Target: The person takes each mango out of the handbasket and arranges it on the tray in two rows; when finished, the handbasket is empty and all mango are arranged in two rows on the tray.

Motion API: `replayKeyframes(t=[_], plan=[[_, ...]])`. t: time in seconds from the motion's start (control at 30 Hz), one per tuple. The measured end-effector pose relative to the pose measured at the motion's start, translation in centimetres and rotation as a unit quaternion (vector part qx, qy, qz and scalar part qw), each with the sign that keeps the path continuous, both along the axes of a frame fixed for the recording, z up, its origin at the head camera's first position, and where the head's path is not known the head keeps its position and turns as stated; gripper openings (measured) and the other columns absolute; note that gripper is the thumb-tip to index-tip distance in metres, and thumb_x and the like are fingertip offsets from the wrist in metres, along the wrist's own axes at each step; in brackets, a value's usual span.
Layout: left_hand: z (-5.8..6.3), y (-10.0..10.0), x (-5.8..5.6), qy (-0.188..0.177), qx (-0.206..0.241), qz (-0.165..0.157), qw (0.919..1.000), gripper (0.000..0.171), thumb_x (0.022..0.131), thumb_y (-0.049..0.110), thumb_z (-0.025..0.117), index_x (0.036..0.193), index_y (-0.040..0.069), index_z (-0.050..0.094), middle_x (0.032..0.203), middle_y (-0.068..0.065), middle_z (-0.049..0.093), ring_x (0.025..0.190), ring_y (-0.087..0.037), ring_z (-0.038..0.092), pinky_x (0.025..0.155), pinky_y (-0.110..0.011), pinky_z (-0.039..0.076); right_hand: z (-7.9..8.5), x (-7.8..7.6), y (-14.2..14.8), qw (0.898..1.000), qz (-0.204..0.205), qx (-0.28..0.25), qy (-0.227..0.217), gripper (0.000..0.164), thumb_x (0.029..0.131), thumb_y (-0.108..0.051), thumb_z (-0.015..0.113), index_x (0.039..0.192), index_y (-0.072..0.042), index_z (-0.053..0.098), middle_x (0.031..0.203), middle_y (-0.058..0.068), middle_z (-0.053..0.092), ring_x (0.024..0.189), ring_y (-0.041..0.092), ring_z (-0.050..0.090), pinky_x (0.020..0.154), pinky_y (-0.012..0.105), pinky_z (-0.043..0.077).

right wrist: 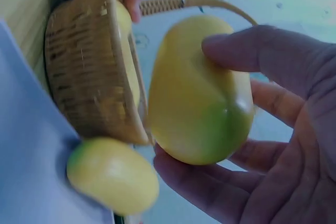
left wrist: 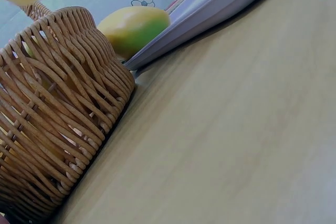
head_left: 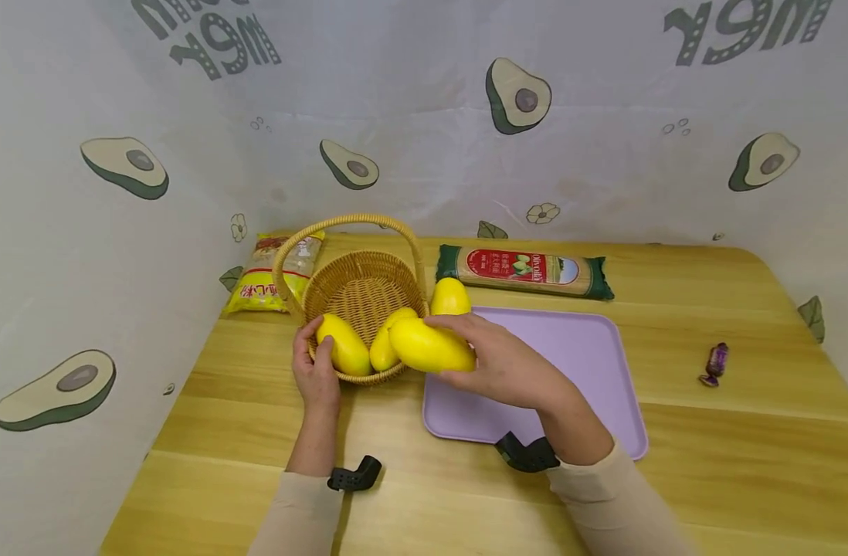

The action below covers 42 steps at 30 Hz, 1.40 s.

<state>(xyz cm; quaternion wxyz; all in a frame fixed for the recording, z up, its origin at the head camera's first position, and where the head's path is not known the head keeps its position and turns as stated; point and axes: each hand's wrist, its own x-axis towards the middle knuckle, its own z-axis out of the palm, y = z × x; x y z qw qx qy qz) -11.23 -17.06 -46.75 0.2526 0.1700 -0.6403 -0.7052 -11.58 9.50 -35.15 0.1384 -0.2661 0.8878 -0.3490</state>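
Observation:
My left hand (head_left: 316, 367) is at the left rim of the wicker basket (head_left: 364, 301). Its thumb and fingers hold the left side of a yellow mango (head_left: 345, 347) inside. Beside that one lies a second mango (head_left: 391, 340). My right hand (head_left: 503, 363) grips another mango (head_left: 431, 346) above the basket's right rim, thumb on one side and fingers on the other, as the right wrist view (right wrist: 202, 93) shows. A further mango (head_left: 452, 296) rests at the left edge of the purple tray (head_left: 535, 409). The left wrist view mostly shows the basket's outer wall (left wrist: 58, 108).
Behind the tray lies a pack of pasta (head_left: 524, 272). A yellow-and-clear food bag (head_left: 274, 274) sits behind the basket on the left. At the right is a purple wrapped candy (head_left: 714, 364). The basket's tall handle (head_left: 354, 220) arches over its back. A patterned sheet (head_left: 424, 116) encloses the table.

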Motion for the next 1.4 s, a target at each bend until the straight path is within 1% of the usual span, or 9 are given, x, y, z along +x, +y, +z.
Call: replayKeyframes(t=[0.13,0.33,0.53,0.63,0.83,0.93,1.13,1.23,1.4], plan=[[0.1,0.1,-0.1,0.004,0.004,-0.001,1.0,0.037,0.096,0.004,0.05,0.131,-0.001,0.061,0.144,-0.013,0.054,0.138,-0.018,0.044,0.111,-0.026,0.036,-0.5,0.3,3.0,0.999,-0.015,-0.02,-0.03,0.071,0.088,-0.021,0.078,0.152,-0.024,0.046,0.147,0.006,0.054,0.112,0.025,0.058,0.094,0.044,0.052],[0.1,0.1,-0.1,0.004,0.005,-0.002,1.0,0.037,0.096,0.004,0.05,0.131,0.0,0.06,0.143,-0.011,0.055,0.137,-0.015,0.045,0.111,-0.026,0.036,-1.7,0.2,6.0,0.993,-0.049,-0.084,-0.069,0.08,0.093,-0.016,0.073,0.159,-0.032,0.031,0.159,0.012,0.04,0.116,0.034,0.061,0.095,0.045,0.055],[0.0,0.2,0.0,0.002,0.004,-0.002,1.0,0.036,0.096,0.002,0.05,0.13,-0.002,0.06,0.142,-0.012,0.056,0.136,-0.015,0.045,0.111,-0.025,0.036,-2.8,-0.9,8.1,0.978,-0.079,-0.176,-0.076,0.076,0.1,-0.008,0.06,0.163,-0.03,0.023,0.156,0.025,0.036,0.113,0.04,0.061,0.086,0.029,0.057],[0.1,0.2,0.0,-0.001,0.008,-0.002,1.0,0.036,0.096,0.002,0.05,0.13,-0.002,0.06,0.142,-0.012,0.056,0.137,-0.016,0.045,0.111,-0.026,0.035,-3.1,-1.3,8.8,0.957,-0.096,-0.254,-0.106,0.072,0.102,-0.004,0.051,0.162,-0.028,0.022,0.152,0.024,0.036,0.111,0.033,0.06,0.086,0.024,0.057],[0.2,0.2,0.1,-0.01,0.018,-0.001,0.9998,0.036,0.097,0.003,0.05,0.131,0.001,0.061,0.145,-0.01,0.054,0.14,-0.018,0.043,0.111,-0.027,0.037,-3.5,-1.7,9.6,0.882,-0.116,-0.422,-0.175,0.061,0.105,-0.005,0.045,0.156,-0.033,0.027,0.137,0.009,0.046,0.107,0.018,0.068,0.087,0.028,0.06],[0.2,0.2,0.2,-0.013,0.017,-0.001,0.9998,0.036,0.097,0.003,0.05,0.131,0.001,0.061,0.145,-0.01,0.054,0.14,-0.018,0.043,0.11,-0.027,0.037,-3.6,-1.8,9.7,0.868,-0.147,-0.441,-0.174,0.058,0.105,-0.009,0.051,0.152,-0.034,0.028,0.133,0.005,0.049,0.103,0.017,0.072,0.084,0.026,0.06],[0.1,0.2,0.2,-0.012,0.012,-0.001,0.9999,0.036,0.097,0.003,0.049,0.131,0.003,0.062,0.144,-0.007,0.053,0.14,-0.018,0.042,0.11,-0.024,0.036,-3.9,-2.2,9.6,0.873,-0.253,-0.388,-0.153,0.066,0.101,-0.017,0.064,0.15,-0.031,0.022,0.129,0.007,0.05,0.098,0.01,0.07,0.083,0.021,0.059],[0.1,0.2,0.2,-0.012,0.011,0.0,0.9999,0.036,0.097,0.003,0.05,0.13,0.004,0.062,0.143,-0.006,0.054,0.138,-0.017,0.043,0.11,-0.023,0.037,-4.2,-2.4,9.8,0.887,-0.296,-0.327,-0.137,0.072,0.101,-0.026,0.064,0.155,-0.027,0.016,0.136,0.014,0.047,0.104,0.01,0.062,0.085,0.015,0.055],[0.3,0.2,0.2,-0.014,0.01,-0.002,0.9998,0.036,0.097,0.003,0.049,0.131,0.003,0.062,0.143,-0.005,0.055,0.137,-0.015,0.044,0.109,-0.024,0.037,-4.8,-2.7,10.6,0.905,-0.34,-0.233,-0.108,0.082,0.1,-0.037,0.064,0.163,-0.023,0.014,0.147,0.022,0.034,0.12,0.025,0.045,0.084,0.012,0.048]])
